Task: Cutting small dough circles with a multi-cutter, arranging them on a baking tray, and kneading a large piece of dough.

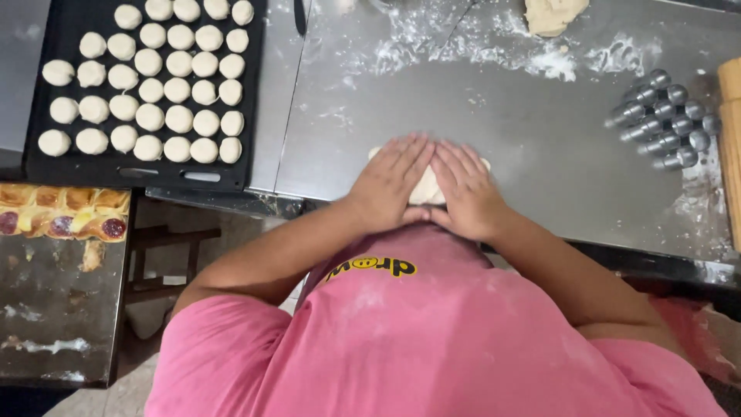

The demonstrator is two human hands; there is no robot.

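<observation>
Both my hands lie flat, side by side, on a pale piece of dough (427, 188) near the front edge of the steel table (532, 139). My left hand (390, 181) covers the dough's left part, fingers together and pointing away from me. My right hand (465, 189) presses on its right part. Only a strip of dough shows between and beside the hands. My pink shirt fills the lower frame.
A black baking tray (46, 166) with several round dough balls sits at the left. A cluster of metal cone moulds (664, 120) lies at the right, beside a wooden piece (730, 139). A dough lump (552, 15) and scattered flour are at the far edge. Jam-filled pastries (62, 212) are lower left.
</observation>
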